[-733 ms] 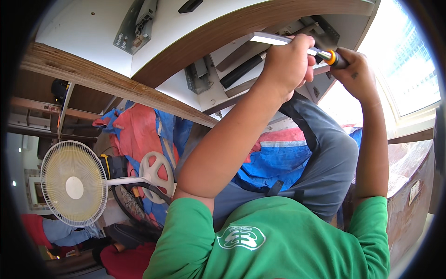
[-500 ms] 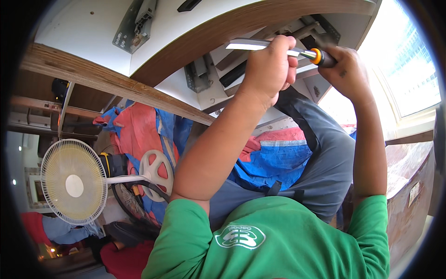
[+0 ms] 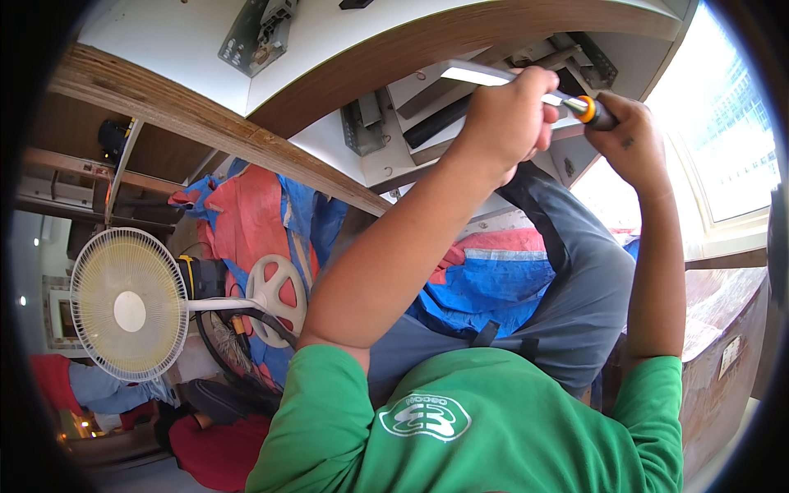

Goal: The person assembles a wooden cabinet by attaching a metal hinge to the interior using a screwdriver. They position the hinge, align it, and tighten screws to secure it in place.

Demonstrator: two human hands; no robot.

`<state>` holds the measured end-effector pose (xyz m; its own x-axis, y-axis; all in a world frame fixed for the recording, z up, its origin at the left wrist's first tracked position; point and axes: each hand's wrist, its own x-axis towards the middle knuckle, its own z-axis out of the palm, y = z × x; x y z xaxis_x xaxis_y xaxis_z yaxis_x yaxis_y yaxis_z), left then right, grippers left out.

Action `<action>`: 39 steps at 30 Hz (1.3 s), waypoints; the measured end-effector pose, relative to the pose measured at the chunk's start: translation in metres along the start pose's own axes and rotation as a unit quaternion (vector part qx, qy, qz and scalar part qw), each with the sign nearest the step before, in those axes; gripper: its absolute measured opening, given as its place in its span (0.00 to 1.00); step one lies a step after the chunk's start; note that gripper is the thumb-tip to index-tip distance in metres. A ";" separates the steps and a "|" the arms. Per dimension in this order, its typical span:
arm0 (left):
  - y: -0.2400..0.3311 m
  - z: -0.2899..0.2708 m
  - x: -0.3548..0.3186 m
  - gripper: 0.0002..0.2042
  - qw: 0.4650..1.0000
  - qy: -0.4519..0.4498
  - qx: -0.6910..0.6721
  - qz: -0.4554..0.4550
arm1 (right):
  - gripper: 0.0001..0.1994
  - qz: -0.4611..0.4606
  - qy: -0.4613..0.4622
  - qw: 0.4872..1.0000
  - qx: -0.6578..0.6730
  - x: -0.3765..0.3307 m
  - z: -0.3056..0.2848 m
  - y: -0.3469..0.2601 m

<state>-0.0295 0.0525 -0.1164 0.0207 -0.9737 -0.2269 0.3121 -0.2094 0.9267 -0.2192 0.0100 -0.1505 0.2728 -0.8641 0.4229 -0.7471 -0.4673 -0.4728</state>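
Note:
My right hand (image 3: 631, 141) is closed round the dark handle of a chisel (image 3: 477, 75), which has an orange band below the steel neck. My left hand (image 3: 511, 119) grips the flat, shiny blade partway along, fingers wrapped round it. The blade's end sticks out to the left past my left fist, pointing away from my right hand. Both hands are raised in front of the curved wooden edge (image 3: 353, 70) of a white cabinet. Part of the blade is hidden by my left fingers.
Metal brackets (image 3: 261, 37) sit on the white cabinet panels. A black bar (image 3: 444, 121) lies inside the cabinet. To the left stand a fan (image 3: 129, 312) and a blue and red tarp (image 3: 246, 215). A bright window (image 3: 731, 156) is at right; another person's red clothing (image 3: 218, 444) shows lower left.
Both hands and the chisel have shifted slightly right and down in the picture. The cabinet has shifted the same way, so the view has moved. The grip looks the same.

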 end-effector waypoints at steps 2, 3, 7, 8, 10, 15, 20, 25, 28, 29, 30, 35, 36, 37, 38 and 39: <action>0.003 0.000 0.002 0.17 0.999 -0.038 -0.002 0.004 | 0.11 0.075 -0.013 0.997 0.005 0.001 -0.002 0.001; 0.006 -0.006 0.000 0.17 1.000 0.013 -0.012 -0.019 | 0.10 0.021 0.010 1.000 -0.011 0.002 -0.002 0.000; 0.006 -0.014 -0.003 0.17 1.000 0.023 -0.002 -0.003 | 0.10 -0.080 0.019 0.996 -0.040 0.001 0.000 -0.008; 0.004 -0.014 -0.004 0.17 0.999 0.038 -0.011 0.008 | 0.10 -0.041 0.013 0.998 -0.050 -0.001 -0.001 -0.010; 0.002 -0.008 0.000 0.17 1.000 0.012 -0.017 -0.002 | 0.10 -0.024 0.012 0.998 -0.055 -0.002 -0.007 -0.012; 0.007 -0.012 0.000 0.17 1.000 -0.010 -0.019 -0.018 | 0.10 0.002 0.020 1.000 0.001 0.005 -0.009 -0.016; 0.005 -0.016 -0.002 0.18 0.998 0.056 -0.013 -0.012 | 0.10 -0.046 0.028 0.998 -0.043 0.003 0.000 -0.019; 0.003 -0.011 0.002 0.17 0.999 0.032 -0.014 -0.016 | 0.11 -0.006 -0.007 1.000 -0.021 0.007 -0.005 -0.015; 0.007 -0.020 -0.004 0.18 0.999 0.051 0.005 -0.016 | 0.11 -0.107 0.024 0.993 -0.030 0.008 0.002 -0.017; 0.007 -0.023 -0.005 0.18 1.000 0.019 -0.004 -0.007 | 0.11 -0.062 0.019 0.996 -0.057 0.006 0.005 -0.018; 0.005 -0.019 -0.005 0.18 0.997 0.076 -0.008 -0.017 | 0.10 -0.073 -0.004 0.996 -0.051 0.004 0.005 -0.018; 0.003 -0.013 -0.006 0.17 1.000 0.015 -0.012 -0.009 | 0.10 0.002 -0.003 1.000 -0.010 0.001 0.000 -0.019; 0.005 -0.014 -0.006 0.17 1.000 -0.009 -0.018 0.004 | 0.10 0.055 -0.001 0.998 -0.028 0.002 0.000 -0.021; 0.008 -0.018 -0.010 0.17 0.999 0.037 -0.013 -0.006 | 0.10 -0.008 -0.002 1.000 -0.019 0.004 0.001 -0.023; 0.010 -0.023 -0.012 0.17 0.997 0.082 -0.008 -0.014 | 0.09 -0.085 0.021 0.995 -0.043 0.004 0.004 -0.026; 0.012 -0.027 -0.015 0.18 0.998 0.063 -0.001 -0.020 | 0.10 -0.057 0.004 0.996 -0.063 0.004 0.006 -0.028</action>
<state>-0.0005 0.0672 -0.1100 0.1274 -0.9453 -0.3003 0.3169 -0.2481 0.9154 -0.1938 0.0183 -0.1398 0.3555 -0.8051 0.4749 -0.7819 -0.5345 -0.3208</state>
